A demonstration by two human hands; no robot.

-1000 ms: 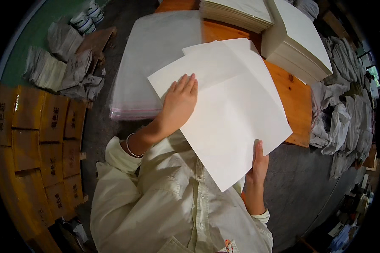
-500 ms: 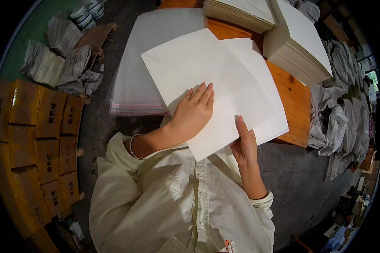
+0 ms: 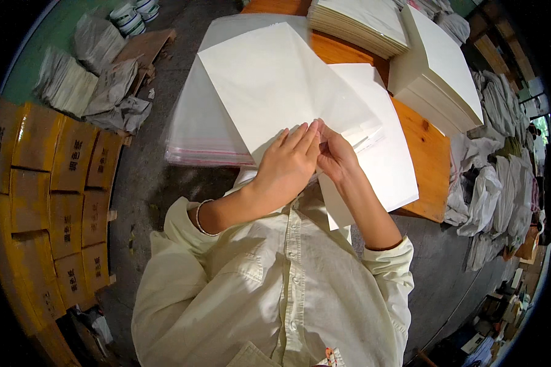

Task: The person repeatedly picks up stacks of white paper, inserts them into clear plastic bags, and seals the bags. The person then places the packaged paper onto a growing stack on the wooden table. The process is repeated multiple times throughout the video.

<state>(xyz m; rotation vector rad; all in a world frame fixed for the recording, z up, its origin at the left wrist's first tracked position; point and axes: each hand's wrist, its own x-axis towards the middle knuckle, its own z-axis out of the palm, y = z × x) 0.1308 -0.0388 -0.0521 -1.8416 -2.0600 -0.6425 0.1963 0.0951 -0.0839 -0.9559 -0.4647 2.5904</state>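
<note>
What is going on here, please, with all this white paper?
A person in a pale buttoned shirt is handling a large white paper sheet. The left hand rests on its near edge; the right hand meets it there, fingertips close together. More white sheets show partly beneath, over the orange-brown wooden table. Flat clear plastic sleeves lie to the left.

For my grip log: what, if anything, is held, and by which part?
Seemingly the white sheet, by its near edge: left hand laid on top, right hand at that edge; any grip underneath is hidden.
</note>
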